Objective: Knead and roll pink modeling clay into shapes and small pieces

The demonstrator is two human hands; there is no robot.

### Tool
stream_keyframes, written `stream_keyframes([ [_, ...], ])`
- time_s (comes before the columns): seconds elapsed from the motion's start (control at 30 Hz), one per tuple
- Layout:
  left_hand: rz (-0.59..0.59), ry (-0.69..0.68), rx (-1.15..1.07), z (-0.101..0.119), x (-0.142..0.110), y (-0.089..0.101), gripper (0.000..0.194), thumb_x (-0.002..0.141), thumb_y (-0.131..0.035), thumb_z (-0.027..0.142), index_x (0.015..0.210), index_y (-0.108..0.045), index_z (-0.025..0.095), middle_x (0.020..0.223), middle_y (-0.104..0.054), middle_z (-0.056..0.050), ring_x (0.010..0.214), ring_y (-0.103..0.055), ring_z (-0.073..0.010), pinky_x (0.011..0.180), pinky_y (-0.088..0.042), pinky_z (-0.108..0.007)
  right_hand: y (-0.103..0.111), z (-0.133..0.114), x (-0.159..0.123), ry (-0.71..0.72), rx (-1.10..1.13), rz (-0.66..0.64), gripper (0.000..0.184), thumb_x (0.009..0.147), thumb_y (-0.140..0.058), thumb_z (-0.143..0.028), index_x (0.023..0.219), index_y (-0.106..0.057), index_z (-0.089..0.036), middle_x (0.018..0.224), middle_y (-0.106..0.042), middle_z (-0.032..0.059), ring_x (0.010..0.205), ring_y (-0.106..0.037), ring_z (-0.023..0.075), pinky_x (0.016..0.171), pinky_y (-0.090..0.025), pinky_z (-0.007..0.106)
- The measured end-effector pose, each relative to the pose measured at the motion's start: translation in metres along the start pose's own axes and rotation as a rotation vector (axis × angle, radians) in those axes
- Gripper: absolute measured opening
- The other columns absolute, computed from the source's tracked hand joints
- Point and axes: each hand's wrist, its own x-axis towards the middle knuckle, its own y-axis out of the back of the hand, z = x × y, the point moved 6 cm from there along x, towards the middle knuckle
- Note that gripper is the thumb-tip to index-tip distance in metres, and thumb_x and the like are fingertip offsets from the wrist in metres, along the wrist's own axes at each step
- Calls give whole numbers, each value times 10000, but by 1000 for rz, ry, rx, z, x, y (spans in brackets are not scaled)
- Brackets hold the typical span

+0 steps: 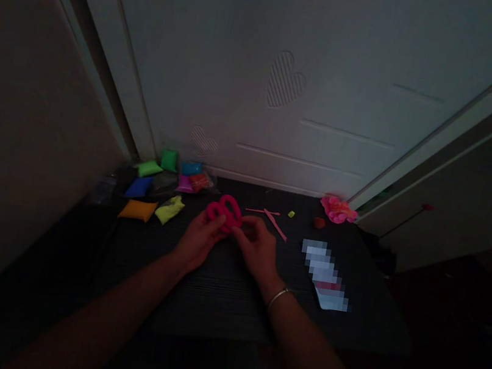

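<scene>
While both arms (pixel 141 293) reach in from the near side of the dark table (pixel 229 299), the left hand (pixel 198 242) grips a pink loopy shape (pixel 227 226) with its thumb on top, and the right hand (pixel 260 248), fingers curled, pinches the shape's right edge over the table's far half.

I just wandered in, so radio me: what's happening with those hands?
Left hand holding pink looped piece. Right hand at its edge, pinch unclear. Pink sticks beyond, not blocking.
</scene>
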Motion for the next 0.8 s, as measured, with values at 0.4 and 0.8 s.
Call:
stream_keyframes([
  [0.4,58,26,209,5,-1,8,220,701,-649,273,873,-583,153,793,-646,-15,661,-619,-108,633,-514,-248,2,-10,0,286,-294,-54,237,771,-571,-253,996,-643,-270,1006,-564,55,912,-562,163,787,-480,286],
  [0.8,26,50,148,2,-1,3,174,720,-633,215,862,-565,140,799,-661,-32,664,-637,-119,663,-525,-270,6,-5,5,231,-247,-89,210,771,-582,-287,962,-667,-268,1058,-581,71,933,-567,187,810,-461,332],
])
